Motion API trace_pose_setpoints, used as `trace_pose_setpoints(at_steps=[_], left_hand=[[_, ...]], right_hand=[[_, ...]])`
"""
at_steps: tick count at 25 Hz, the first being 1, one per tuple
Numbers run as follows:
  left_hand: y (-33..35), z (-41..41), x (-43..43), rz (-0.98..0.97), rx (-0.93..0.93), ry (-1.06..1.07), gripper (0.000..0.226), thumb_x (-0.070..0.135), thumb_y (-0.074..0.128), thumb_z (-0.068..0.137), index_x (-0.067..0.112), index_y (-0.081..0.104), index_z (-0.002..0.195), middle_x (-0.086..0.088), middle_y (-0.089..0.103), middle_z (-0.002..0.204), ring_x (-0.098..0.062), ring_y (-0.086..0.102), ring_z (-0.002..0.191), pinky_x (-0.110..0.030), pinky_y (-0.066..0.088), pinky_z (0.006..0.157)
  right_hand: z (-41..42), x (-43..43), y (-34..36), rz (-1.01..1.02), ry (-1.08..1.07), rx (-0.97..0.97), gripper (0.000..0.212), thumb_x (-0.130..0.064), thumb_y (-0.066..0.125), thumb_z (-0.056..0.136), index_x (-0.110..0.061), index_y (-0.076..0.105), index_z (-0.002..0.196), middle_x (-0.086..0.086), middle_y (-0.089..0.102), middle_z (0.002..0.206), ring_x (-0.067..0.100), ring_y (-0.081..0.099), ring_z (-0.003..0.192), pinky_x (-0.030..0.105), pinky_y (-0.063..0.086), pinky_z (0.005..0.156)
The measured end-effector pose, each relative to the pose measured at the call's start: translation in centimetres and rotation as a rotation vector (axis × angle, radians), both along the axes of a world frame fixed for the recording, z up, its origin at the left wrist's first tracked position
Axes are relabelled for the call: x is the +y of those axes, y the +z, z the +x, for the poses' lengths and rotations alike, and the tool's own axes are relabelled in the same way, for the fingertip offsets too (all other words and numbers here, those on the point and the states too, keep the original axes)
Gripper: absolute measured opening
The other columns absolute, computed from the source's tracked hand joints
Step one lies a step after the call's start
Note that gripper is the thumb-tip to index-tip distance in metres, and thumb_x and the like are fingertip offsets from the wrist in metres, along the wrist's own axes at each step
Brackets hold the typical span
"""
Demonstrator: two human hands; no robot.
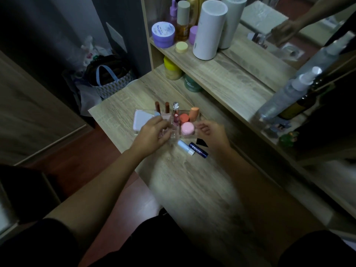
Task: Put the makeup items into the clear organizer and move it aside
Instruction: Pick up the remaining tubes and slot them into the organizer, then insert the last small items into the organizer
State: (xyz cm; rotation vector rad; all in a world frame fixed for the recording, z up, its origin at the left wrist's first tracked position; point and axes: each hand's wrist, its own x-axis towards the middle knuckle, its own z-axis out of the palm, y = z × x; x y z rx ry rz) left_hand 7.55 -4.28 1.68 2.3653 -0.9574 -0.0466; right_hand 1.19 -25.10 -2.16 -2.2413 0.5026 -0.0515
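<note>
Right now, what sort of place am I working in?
Most likely a bedroom dressing table: a wooden vanity desk with a mirror, shelves of skincare jars, and a clear organizer holding makeup.

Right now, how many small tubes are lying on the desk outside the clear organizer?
2: a pale blue tube with a white cap and, touching its right side, a dark navy tube, both just in front of the clear plastic organizer. Hands may hide others.

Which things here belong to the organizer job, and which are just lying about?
Job:
clear organizer
pink round compact
orange sponge
light blue stick, outside it
dark blue tube, outside it

Lying about:
purple jar
white cylinder
spray bottle
patterned bag
</note>
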Motion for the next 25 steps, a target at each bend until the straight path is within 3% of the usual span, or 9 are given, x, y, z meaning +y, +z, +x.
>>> trace_pose_setpoints(at_steps=[5,7,11,16,18,21,23,25], left_hand=[[-3.5,-3.4,-2.0,0.169,0.194,-0.109,0.035,0.006,0.055,0.087,0.009,0.059,0.122,-0.023,0.055,0.102,-0.033,0.058,0.087,-0.034,0.046,0.076],[-4.4,-3.8,-3.0,0.202,0.257,-0.049,0.042,0.007,0.052,0.088,0.014,0.053,0.129,-0.023,0.051,0.106,-0.034,0.056,0.090,-0.035,0.045,0.079],[-5.4,-4.2,-3.6,0.233,0.319,0.011,0.034,0.010,0.054,0.088,0.008,0.057,0.121,-0.026,0.050,0.106,-0.036,0.055,0.094,-0.033,0.042,0.082],[-5.7,-4.8,-2.7,0.267,0.299,0.099,0.027,0.018,0.057,0.088,0.006,0.057,0.112,-0.025,0.054,0.107,-0.037,0.057,0.096,-0.036,0.044,0.082],[-5.4,-5.2,-2.0,0.182,0.311,0.122,0.030,0.017,0.060,0.085,0.007,0.052,0.112,-0.020,0.058,0.104,-0.035,0.059,0.091,-0.034,0.044,0.073],[-4.1,-5.1,-0.7,-0.174,0.426,0.355,0.041,0.019,0.069,0.079,0.013,0.047,0.113,-0.003,0.063,0.087,-0.015,0.060,0.070,-0.023,0.046,0.060],[-3.2,-4.1,0.0,-0.379,0.431,0.530,0.038,0.013,0.069,0.078,0.014,0.053,0.113,-0.002,0.064,0.087,-0.005,0.060,0.069,-0.010,0.050,0.060],[-2.5,-2.9,0.7,-0.487,0.389,0.601,0.029,0.011,0.068,0.079,0.014,0.059,0.107,-0.001,0.066,0.090,-0.005,0.062,0.075,0.000,0.048,0.063]], right_hand=[[-3.2,-0.8,-1.0,-0.117,0.240,0.106,0.020,-0.003,0.065,0.082,0.002,0.070,0.101,0.021,0.070,0.101,0.024,0.063,0.077,0.010,0.047,0.068],[-4.1,0.0,-1.3,-0.224,0.322,0.151,0.024,-0.011,0.064,0.083,-0.003,0.067,0.106,0.018,0.070,0.105,0.030,0.065,0.092,0.030,0.050,0.083],[-4.9,1.4,-1.4,-0.306,0.249,0.198,0.034,-0.018,0.061,0.086,-0.010,0.059,0.119,0.013,0.063,0.119,0.031,0.058,0.109,0.035,0.045,0.093],[-5.0,2.7,-1.5,-0.254,0.132,0.247,0.040,-0.020,0.065,0.078,-0.012,0.060,0.117,0.012,0.065,0.114,0.029,0.061,0.103,0.031,0.048,0.087],[-5.0,3.8,-1.6,-0.062,-0.033,0.164,0.037,-0.019,0.069,0.072,-0.016,0.065,0.108,0.008,0.071,0.102,0.022,0.067,0.090,0.029,0.052,0.081],[-4.1,5.6,-1.4,0.234,-0.206,0.017,0.037,-0.017,0.075,0.071,-0.019,0.067,0.108,-0.005,0.070,0.086,0.007,0.067,0.076,0.016,0.052,0.066],[-2.5,6.4,-1.1,0.335,-0.230,-0.088,0.030,-0.017,0.074,0.074,-0.019,0.069,0.103,-0.006,0.070,0.082,0.009,0.070,0.078,0.021,0.055,0.070],[-0.9,7.1,-0.7,0.418,-0.214,-0.187,0.027,-0.017,0.073,0.076,-0.018,0.069,0.103,-0.002,0.073,0.086,0.008,0.071,0.082,0.024,0.056,0.076]])
